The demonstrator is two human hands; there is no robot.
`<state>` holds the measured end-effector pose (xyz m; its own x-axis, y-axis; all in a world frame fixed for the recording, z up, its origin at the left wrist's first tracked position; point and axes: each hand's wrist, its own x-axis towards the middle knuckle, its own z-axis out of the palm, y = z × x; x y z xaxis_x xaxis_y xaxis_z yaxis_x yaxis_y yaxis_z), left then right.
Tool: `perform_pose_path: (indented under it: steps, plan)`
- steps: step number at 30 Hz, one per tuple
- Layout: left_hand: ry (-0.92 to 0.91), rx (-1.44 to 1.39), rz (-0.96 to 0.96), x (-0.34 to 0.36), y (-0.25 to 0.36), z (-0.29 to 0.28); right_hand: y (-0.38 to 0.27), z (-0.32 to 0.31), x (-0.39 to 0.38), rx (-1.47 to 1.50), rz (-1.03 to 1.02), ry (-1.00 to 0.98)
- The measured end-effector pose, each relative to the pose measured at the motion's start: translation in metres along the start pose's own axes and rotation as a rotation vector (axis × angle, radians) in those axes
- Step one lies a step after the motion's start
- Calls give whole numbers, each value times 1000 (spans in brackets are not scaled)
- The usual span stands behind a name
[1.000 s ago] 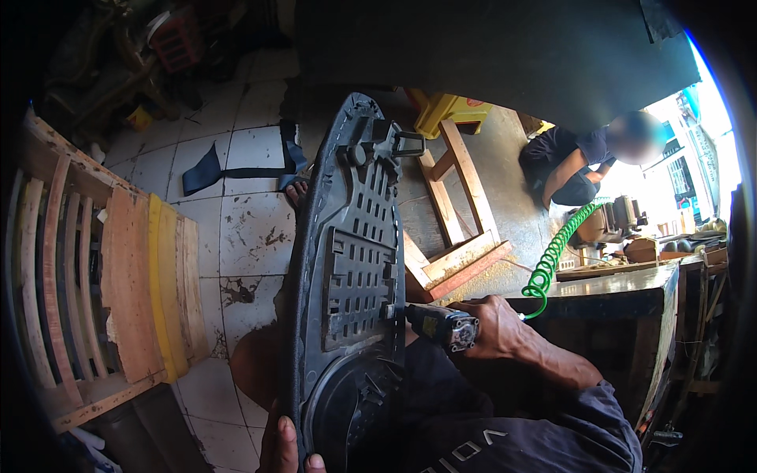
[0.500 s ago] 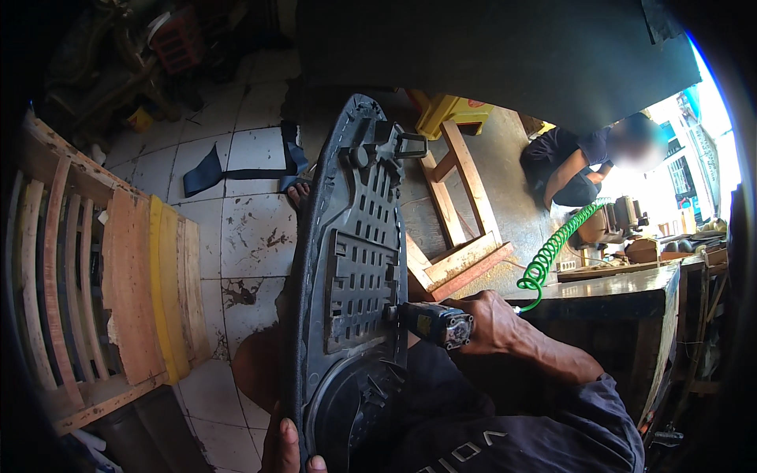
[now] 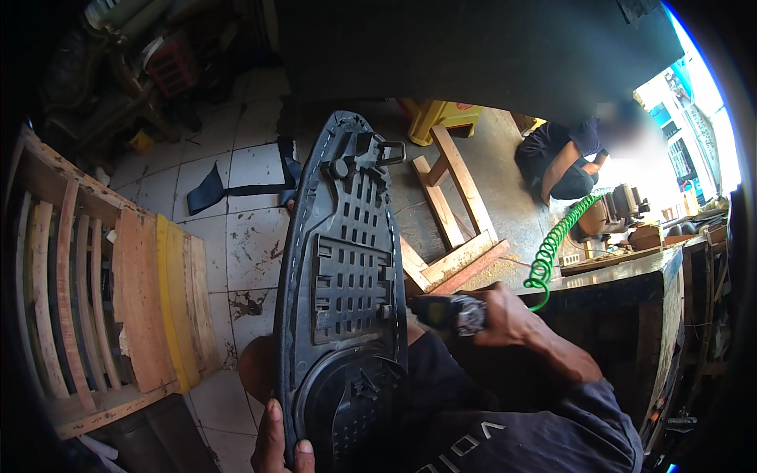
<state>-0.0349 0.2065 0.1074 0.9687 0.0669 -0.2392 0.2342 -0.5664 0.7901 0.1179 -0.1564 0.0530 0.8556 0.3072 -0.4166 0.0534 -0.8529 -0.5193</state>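
A long black motorcycle seat (image 3: 353, 272) stands on end in front of me, its ribbed plastic underside facing me. A line of staples runs along the dark cover folded over its left rim. At its lower left edge my left hand (image 3: 277, 441) is closed round the rim, thumb on the underside. My right hand (image 3: 505, 319) grips a dark air staple gun (image 3: 451, 314), blurred by motion, whose nose points at the seat's right edge. I cannot tell whether the nose touches it. A green coiled air hose (image 3: 552, 251) runs up and right from near that hand.
A slatted wooden frame (image 3: 118, 292) stands at the left. Beyond the seat are another wooden frame (image 3: 465, 252) and a yellow plastic stool (image 3: 443, 118). A workbench (image 3: 615, 280) is at my right; another person (image 3: 564, 162) crouches farther back. Dark strips (image 3: 236, 190) lie on the tiles.
The seat has shifted a little left and turned, showing more of its stapled left rim. My right hand and the staple gun have moved slightly right, away from the seat's edge.
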Motion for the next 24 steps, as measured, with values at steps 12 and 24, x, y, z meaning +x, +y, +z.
perform_pose_path:
  steps: [12, 24]
  plan:
    - [32, 464, 299, 45, 11, -14, 133, -115, -241, 1372, -353, 1331]
    - [-292, 879, 615, 205, 45, 151, 198, -76, -260, -339, 293, 1756]
